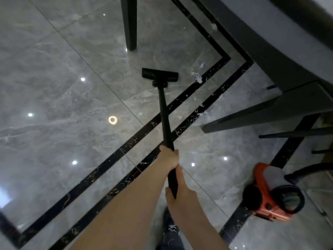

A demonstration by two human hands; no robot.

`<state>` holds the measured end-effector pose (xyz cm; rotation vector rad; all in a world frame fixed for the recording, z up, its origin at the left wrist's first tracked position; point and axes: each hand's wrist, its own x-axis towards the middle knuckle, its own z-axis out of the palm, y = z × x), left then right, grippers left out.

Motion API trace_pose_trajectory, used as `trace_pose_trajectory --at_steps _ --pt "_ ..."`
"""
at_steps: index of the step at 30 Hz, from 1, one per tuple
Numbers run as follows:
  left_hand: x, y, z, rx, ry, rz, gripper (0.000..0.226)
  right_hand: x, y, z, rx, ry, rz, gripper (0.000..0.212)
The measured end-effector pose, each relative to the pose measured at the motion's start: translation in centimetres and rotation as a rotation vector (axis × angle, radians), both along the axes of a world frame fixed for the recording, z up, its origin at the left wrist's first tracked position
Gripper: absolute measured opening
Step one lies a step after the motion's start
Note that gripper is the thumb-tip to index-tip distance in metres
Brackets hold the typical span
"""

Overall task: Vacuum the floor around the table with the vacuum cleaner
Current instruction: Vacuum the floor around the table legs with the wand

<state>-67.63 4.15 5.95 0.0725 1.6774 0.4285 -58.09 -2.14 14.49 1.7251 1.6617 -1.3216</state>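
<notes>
Hands both on the black wand (166, 123): right hand (180, 197) curled round its near end, left hand (168, 156) wrapped round it just ahead. Orange canister (270, 193) sits on the grey tile floor (63, 87) to the right, near a chair (270, 112). Floor head (160, 73) lies flat on tile, white debris (197, 76) just beside it, table (270, 42) beyond.

The table (270, 42) is cut off by the top-right corner; the vacuum canister's hose (310, 170) exits right; the chair leg's (129, 22) top is cropped.
</notes>
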Motion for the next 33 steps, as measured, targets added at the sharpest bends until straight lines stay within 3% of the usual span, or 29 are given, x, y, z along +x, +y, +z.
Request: trace_pose_trajectory --at_steps 2,7,10,14,19,27,33 --pt "1.3 -2.1 0.2 0.036 0.036 0.045 0.054 0.7 -1.5 0.3 -0.034 -0.001 0.009 0.079" --pt "1.0 -0.4 -1.8 0.073 -0.082 0.247 0.070 0.3 1.1 1.5 0.002 0.054 0.022 0.076" --pt "0.4 0.8 0.9 0.082 -0.143 0.289 0.044 0.4 2.4 2.3 -0.019 0.018 0.054 0.073" --pt "3.8 -3.0 1.6 -0.037 -0.049 0.172 0.056 3.6 -2.3 3.0 -0.043 0.029 0.038 0.077" --pt "9.5 -9.8 4.2 -0.044 0.001 0.165 0.047 8.9 -8.5 4.4 -0.087 -0.050 0.075 0.078" --pt "9.4 -9.3 4.9 0.013 0.108 0.202 0.040 8.9 -8.3 5.4 0.059 -0.129 0.203 0.070" --pt "10.0 -11.8 5.4 0.025 0.159 0.191 0.044 9.2 -10.1 6.4 0.039 -0.104 0.222 0.069"
